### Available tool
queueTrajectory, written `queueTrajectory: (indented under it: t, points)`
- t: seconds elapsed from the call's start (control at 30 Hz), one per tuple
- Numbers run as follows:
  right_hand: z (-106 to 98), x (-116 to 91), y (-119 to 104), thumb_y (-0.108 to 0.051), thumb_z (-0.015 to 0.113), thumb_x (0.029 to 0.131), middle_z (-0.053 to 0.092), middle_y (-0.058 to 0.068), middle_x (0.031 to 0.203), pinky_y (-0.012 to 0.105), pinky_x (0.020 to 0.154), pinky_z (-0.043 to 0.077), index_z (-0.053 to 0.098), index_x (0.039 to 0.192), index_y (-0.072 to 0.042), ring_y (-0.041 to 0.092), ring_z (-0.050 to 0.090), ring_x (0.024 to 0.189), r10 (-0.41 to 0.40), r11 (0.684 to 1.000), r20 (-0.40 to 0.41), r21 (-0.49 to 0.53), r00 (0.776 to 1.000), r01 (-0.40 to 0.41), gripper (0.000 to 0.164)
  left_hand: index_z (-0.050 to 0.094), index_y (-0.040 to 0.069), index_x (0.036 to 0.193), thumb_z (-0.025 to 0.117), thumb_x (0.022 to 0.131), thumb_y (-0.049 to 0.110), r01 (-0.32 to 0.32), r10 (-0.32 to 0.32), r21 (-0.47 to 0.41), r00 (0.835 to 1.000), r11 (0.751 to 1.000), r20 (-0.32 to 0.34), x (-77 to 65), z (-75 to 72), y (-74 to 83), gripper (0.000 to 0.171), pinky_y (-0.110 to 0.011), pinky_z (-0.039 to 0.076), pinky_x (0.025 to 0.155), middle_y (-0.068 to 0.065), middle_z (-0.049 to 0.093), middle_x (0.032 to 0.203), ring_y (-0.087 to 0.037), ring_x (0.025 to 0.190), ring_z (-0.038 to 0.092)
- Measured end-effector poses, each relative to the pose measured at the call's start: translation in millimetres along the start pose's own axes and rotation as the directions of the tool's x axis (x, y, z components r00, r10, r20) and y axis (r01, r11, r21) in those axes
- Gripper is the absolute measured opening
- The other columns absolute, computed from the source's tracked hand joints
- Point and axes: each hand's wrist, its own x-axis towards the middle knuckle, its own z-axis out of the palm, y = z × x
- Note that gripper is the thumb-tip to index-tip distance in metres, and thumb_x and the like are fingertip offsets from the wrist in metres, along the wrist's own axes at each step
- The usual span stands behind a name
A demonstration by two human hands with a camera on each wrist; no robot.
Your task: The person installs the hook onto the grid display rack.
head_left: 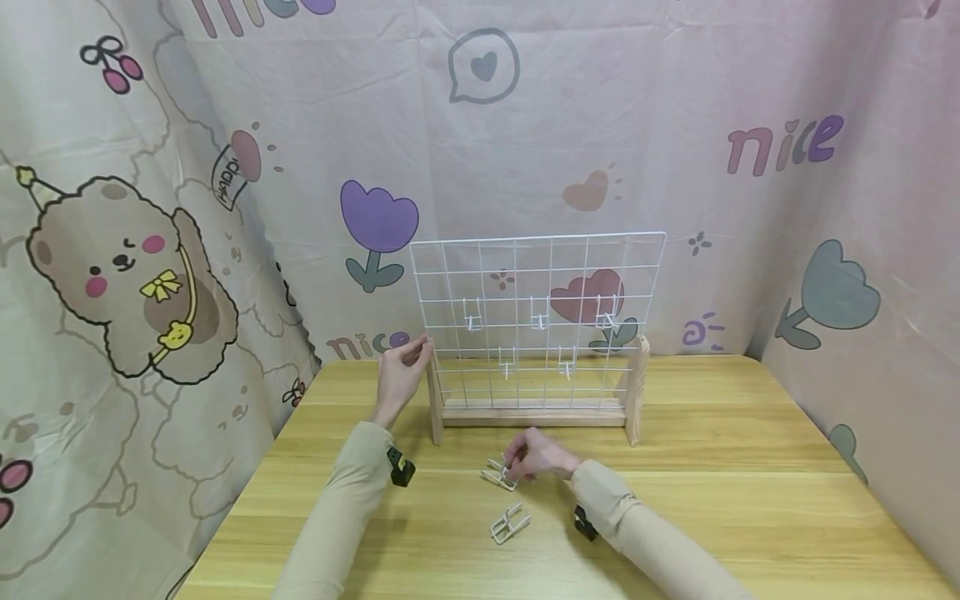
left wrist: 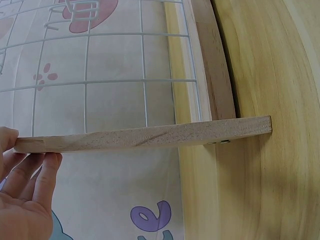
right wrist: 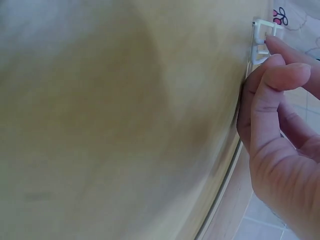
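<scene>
My left hand (head_left: 402, 371) grips the upper end of the wooden side post (left wrist: 150, 137) of a stand, fingertips on one face and thumb on the other. The stand carries a white wire grid panel (head_left: 532, 258). Two white hooks lie on the table in front of it. My right hand (head_left: 542, 455) is low over the farther hook (head_left: 495, 477), its fingers curled and fingertips on it; the exact grasp is partly hidden. In the right wrist view, a digit touches this hook (right wrist: 258, 42). The nearer hook (head_left: 510, 524) lies apart from both hands.
Several white hooks, such as one on the upper row (head_left: 539, 317), hang on the grid in two rows. A wooden bar (head_left: 532, 419) joins the stand's feet. The wooden table (head_left: 750, 467) meets a printed curtain (head_left: 525, 150) behind and at the sides.
</scene>
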Motion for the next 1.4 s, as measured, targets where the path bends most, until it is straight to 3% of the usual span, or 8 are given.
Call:
queueTrajectory:
  t: [0.57,0.93,1.4]
  points:
    - [1.6,-0.4,-4.4,0.009,0.076,0.076,0.069,0.01,0.073,0.015,0.045,0.042,0.069,0.088,0.007,0.008,0.049,0.05,0.014,0.999,0.009,-0.037,1.0,-0.014,0.014,0.066,0.0,0.128,0.067,0.098,0.021,0.01,-0.01,-0.007,1.0,1.0,-0.001,-0.1,0.4,1.1,0.037,-0.04,0.058,0.095,-0.019,0.069,0.126,-0.034,0.112,0.071]
    - [2.1,1.0,-4.0,0.008,0.075,0.078,0.066,0.003,0.068,0.014,0.044,0.04,0.069,0.083,0.005,0.007,0.047,0.048,0.026,0.995,0.013,-0.092,1.0,-0.025,0.009,0.065,-0.002,0.129,0.067,0.098,0.022,0.021,-0.021,-0.013,1.0,1.0,0.001,0.0,0.7,1.8,0.039,-0.039,0.058,0.096,-0.019,0.068,0.127,-0.034,0.113,0.071]
    - [0.4,-0.7,-3.6,0.007,0.076,0.078,0.066,0.004,0.066,0.016,0.044,0.04,0.068,0.084,0.008,0.007,0.047,0.048,0.011,0.998,0.032,-0.068,0.999,-0.009,0.01,0.066,0.0,0.129,0.067,0.098,0.023,0.014,-0.014,-0.015,1.0,1.0,0.004,-0.5,-0.2,0.5,0.039,-0.041,0.058,0.096,-0.019,0.069,0.127,-0.034,0.113,0.071]
